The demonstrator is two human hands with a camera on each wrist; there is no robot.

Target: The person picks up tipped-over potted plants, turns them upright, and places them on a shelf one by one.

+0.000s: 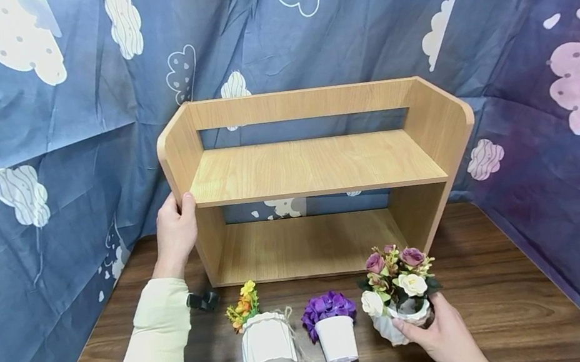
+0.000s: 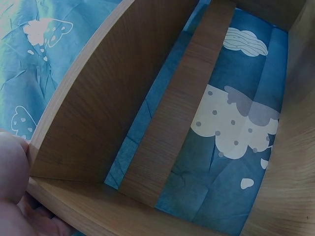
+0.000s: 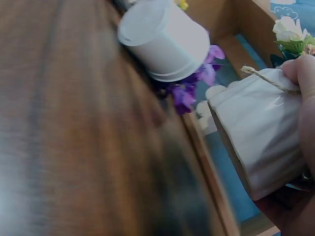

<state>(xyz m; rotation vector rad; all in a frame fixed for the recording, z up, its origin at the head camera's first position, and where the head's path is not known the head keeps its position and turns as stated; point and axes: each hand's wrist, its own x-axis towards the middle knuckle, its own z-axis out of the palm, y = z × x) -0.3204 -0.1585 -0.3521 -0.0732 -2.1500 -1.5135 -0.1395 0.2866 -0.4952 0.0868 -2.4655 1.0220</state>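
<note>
Right hand point(image 1: 445, 330) fingers curl around a white pot of roses point(image 1: 398, 290); left hand point(image 1: 175, 231) grips the empty wooden shelf point(image 1: 316, 167). No readable writing.

Head cam high, facing fwd/down at wooden shelf point(image 1: 316, 167), 2 wrist cams close-up, left shares shelf point(image 2: 103, 98)

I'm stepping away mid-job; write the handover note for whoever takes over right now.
Left hand grips the left side panel of the wooden shelf, steadying it.
Right hand holds the rose pot at the table's front right; whether it is lifted is unclear.
Orange-flower pot and purple-flower pot stand untouched in front of the shelf.
Done: nothing on either shelf level yet.
Left: probably all three pots still to be placed.
</note>
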